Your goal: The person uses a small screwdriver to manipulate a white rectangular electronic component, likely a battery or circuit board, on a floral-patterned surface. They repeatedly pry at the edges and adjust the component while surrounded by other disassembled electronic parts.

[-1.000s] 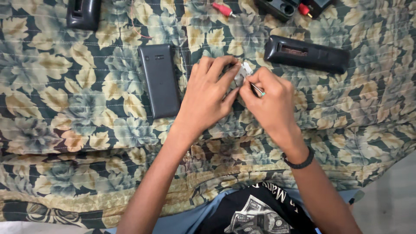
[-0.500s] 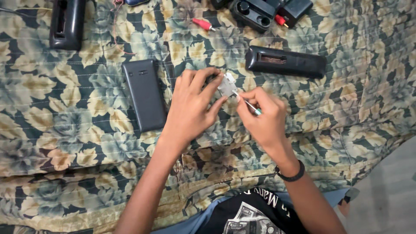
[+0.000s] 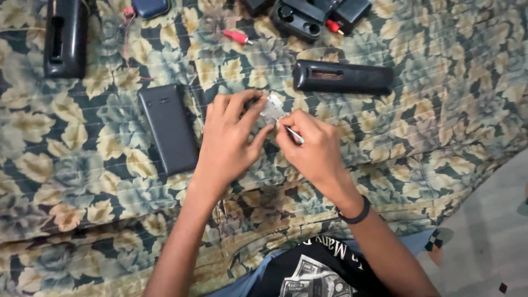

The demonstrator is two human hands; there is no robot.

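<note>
My left hand [image 3: 231, 137] pinches a small pale, silvery part [image 3: 272, 110] against the floral cloth [image 3: 82, 181]. My right hand [image 3: 313, 148] grips a thin metal tool with a greenish handle [image 3: 293, 133], its tip touching the small part. Both hands meet at the middle of the view. A flat black rectangular cover [image 3: 168, 127] lies just left of my left hand. A long black device shell [image 3: 342, 77] lies just beyond my right hand. What the left fingers cover under them is hidden.
A black oblong casing [image 3: 65, 36] sits at the far left. A dark blue pouch [image 3: 149, 6], a red plug [image 3: 236, 37] and black boxy devices [image 3: 311, 16] lie along the far edge. Grey floor [image 3: 489, 231] shows at the right beyond the cloth's edge.
The view has shifted, so everything sits lower in frame. My hands stay together on the small part, with the tool tip still at it.
</note>
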